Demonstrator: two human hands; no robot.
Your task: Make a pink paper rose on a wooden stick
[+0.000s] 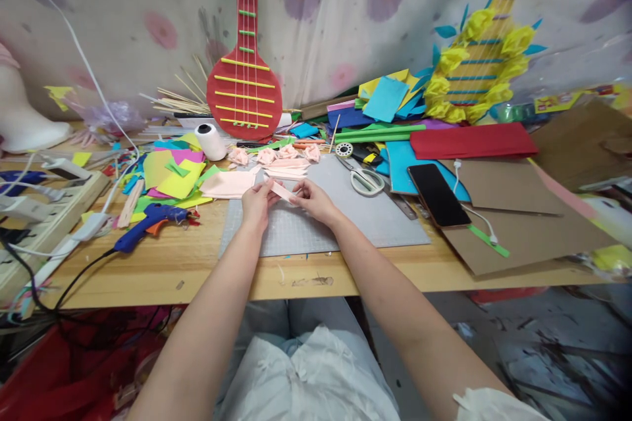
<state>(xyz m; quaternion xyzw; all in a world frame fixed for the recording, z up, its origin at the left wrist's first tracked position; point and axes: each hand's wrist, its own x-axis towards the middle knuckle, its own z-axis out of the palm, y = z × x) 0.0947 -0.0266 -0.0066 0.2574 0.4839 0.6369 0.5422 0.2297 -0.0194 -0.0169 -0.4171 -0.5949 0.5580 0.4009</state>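
Note:
Between my two hands a pale pink paper strip (282,192) is stretched at a slant above the grey cutting mat (340,223). My left hand (257,202) pinches its left end, and my right hand (314,200) pinches the other end. Just beyond my fingers lie more pink strips (286,168), with several folded pink paper flowers (287,152) in a row behind them. To the left of my left hand is a stack of pink paper (230,184). Scissors (365,179) with pale handles rest on the mat to the right.
A blue glue gun (153,223) lies at left near a power strip (49,230). A white thread spool (210,142) stands behind. A red paper lute (244,95) and a yellow one (474,72) lean at the back. A phone (438,195) rests on brown cardboard (533,230).

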